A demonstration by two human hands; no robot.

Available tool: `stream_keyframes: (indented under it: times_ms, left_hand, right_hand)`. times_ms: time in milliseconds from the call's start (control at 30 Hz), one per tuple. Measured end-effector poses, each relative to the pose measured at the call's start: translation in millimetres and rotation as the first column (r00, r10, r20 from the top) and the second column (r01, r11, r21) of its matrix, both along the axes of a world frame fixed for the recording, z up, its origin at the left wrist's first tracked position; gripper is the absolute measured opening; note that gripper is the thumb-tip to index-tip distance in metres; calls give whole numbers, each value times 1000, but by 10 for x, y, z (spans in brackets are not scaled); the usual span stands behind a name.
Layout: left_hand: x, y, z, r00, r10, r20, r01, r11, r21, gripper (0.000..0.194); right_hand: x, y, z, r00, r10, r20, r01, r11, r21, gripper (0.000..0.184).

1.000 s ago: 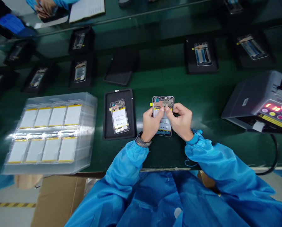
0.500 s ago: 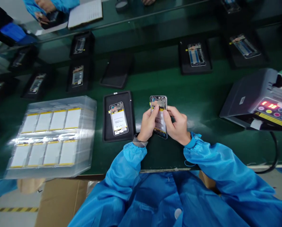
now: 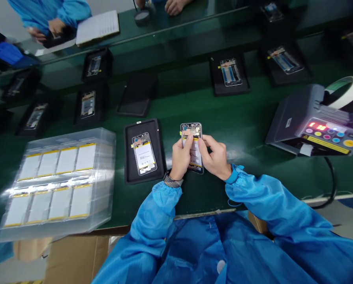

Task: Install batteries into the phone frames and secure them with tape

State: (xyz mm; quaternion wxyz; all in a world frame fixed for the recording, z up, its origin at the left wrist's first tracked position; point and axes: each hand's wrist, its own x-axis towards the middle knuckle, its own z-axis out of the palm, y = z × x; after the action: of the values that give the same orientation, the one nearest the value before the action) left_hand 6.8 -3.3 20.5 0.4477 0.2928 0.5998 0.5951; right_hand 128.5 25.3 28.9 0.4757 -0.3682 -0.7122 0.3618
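Note:
An opened smartphone (image 3: pixel 196 152) with its circuit board and white battery showing is held upright between both hands over the green bench. My left hand (image 3: pixel 181 156) grips its left edge, the thumb lying on the upper part of the battery. From the other side my right hand (image 3: pixel 216 156) holds the right edge, its thumb also on the battery face. The fingers behind the phone are hidden. Left of my hands, a second opened phone (image 3: pixel 144 154) with a white battery lies in a black tray (image 3: pixel 129 173).
A clear plastic tray stack (image 3: pixel 102 189) of white batteries stands at the left. On the right is a tape dispenser (image 3: pixel 295 118) with a lit red display. Black trays with opened phones (image 3: pixel 231 73) line the back. Across the bench, a co-worker's hands (image 3: pixel 56 27) are near a notebook (image 3: pixel 98 27).
The camera view has shifted, so the bench things appear displaced and more of the tape dispenser shows. Both hands keep their hold on the phone, thumbs still on the battery.

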Motion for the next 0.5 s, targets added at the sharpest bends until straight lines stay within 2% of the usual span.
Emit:
stream_keyframes:
  times_ms: [100,300,500]
  left_hand:
    - [-25,-18,-21,1000,5,-19,-5,1000,17,46]
    - [-51,-10,-71,993,62,-104,-61,998,21,54]
    - [-31,-20,66,992,42,-120,-30,995,96,52]
  right_hand:
    - [-14,0,-4,1000,8,-4,-8,999,-50,24]
    - [-45,2,21,1000,5,-17,-6,1000,-29,29]
    - [-63,-11,12,999,-20,-50,20,1000,-1,31]
